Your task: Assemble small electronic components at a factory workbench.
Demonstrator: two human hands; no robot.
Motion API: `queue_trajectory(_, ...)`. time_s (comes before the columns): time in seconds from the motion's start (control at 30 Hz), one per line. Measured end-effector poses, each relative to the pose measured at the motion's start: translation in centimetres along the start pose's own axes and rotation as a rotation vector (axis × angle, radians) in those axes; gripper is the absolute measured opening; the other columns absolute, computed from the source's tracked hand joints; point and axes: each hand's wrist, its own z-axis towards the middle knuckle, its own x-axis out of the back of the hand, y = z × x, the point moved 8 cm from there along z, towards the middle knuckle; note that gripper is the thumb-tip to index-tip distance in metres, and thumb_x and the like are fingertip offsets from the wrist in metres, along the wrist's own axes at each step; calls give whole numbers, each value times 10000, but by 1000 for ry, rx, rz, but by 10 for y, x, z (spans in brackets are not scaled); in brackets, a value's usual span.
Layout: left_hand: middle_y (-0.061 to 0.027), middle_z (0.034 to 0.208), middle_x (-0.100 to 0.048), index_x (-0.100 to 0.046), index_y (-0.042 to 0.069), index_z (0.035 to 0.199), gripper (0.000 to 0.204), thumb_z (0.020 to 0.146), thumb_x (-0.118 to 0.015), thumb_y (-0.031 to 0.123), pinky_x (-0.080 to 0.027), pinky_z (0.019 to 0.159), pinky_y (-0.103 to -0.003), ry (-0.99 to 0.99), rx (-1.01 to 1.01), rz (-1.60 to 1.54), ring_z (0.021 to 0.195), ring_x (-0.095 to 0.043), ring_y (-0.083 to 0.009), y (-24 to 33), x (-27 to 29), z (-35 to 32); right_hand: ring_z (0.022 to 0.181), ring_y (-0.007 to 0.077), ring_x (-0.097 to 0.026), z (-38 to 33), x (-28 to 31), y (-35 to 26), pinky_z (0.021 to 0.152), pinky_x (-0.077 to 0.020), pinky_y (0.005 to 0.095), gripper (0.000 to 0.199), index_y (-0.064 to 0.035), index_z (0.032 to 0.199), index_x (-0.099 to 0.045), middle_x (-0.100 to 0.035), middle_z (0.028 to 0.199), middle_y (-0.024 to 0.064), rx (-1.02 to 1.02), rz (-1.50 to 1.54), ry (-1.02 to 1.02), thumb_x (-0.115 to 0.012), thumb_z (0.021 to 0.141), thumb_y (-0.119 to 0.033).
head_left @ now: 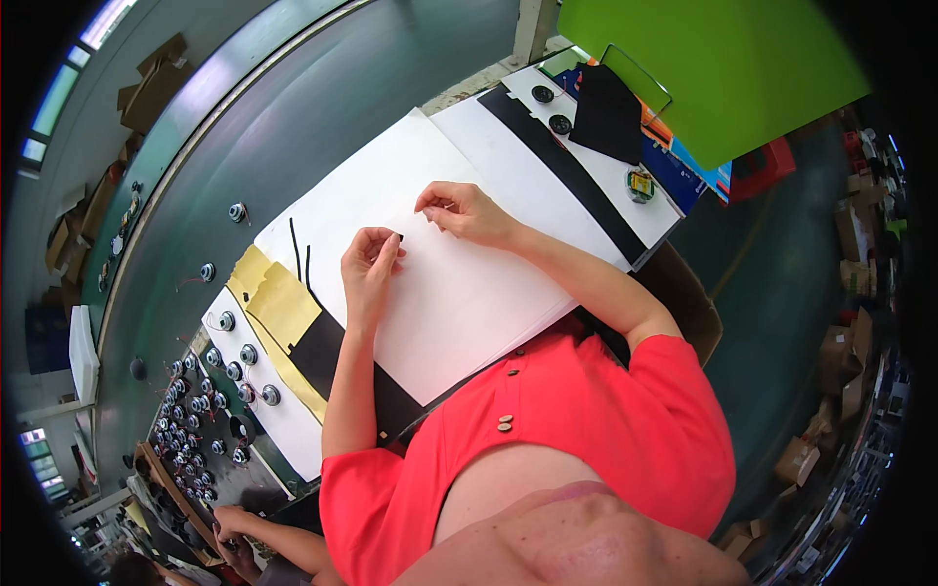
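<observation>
Head view: left hand (pixel 369 256) fingers pinch tiny black piece (pixel 399 236); right hand (pixel 457 209) fingers pinched at white sheet (pixel 469 293), steadying it.

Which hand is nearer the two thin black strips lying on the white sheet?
Left. The left hand is just to the right of the black strips on the white sheet; the right hand is farther off, beyond the left.
</observation>
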Motion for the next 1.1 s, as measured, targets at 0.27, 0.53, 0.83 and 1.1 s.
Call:
queue_trajectory(0.27, -12, 912, -664, -629, 14, 1006, 110, 986, -666, 116, -501, 654, -210, -2, 5, -19, 785, -639, -74, -3, 3, 1, 745, 85, -585, 1, 1, 0, 684, -499, 246, 91, 3, 1030, -648, -650, 848, 29, 22, -77, 16, -596, 955, 4)
queue_trajectory(0.53, -11, 927, -668, -632, 17, 1010, 110, 988, -668, 119, -503, 656, -207, -11, 36, -32, 790, -640, -74, -5, 2, 2, 782, 106, -614, 1, 2, -7, 713, -515, 256, 91, 8, 1015, -654, -668, 863, 58, 89, -148, 36, -602, 941, 10)
queue_trajectory(0.83, -16, 915, -669, -632, 14, 1003, 106, 990, -663, 114, -503, 658, -210, 6, 97, 12, 782, -640, -76, -3, 5, 2, 774, 123, -622, 0, 1, -6, 712, -521, 264, 101, 7, 1020, -651, -654, 868, 66, 88, -152, 72, -583, 948, 23)
queue_trajectory(1.1, -28, 905, -674, -636, 5, 1010, 105, 990, -658, 106, -502, 656, -212, -9, 119, -22, 776, -646, -83, 2, 4, 4, 738, 116, -616, 0, 2, -1, 686, -523, 260, 96, -1, 1020, -642, -641, 851, 55, 19, -134, 67, -568, 961, 14)
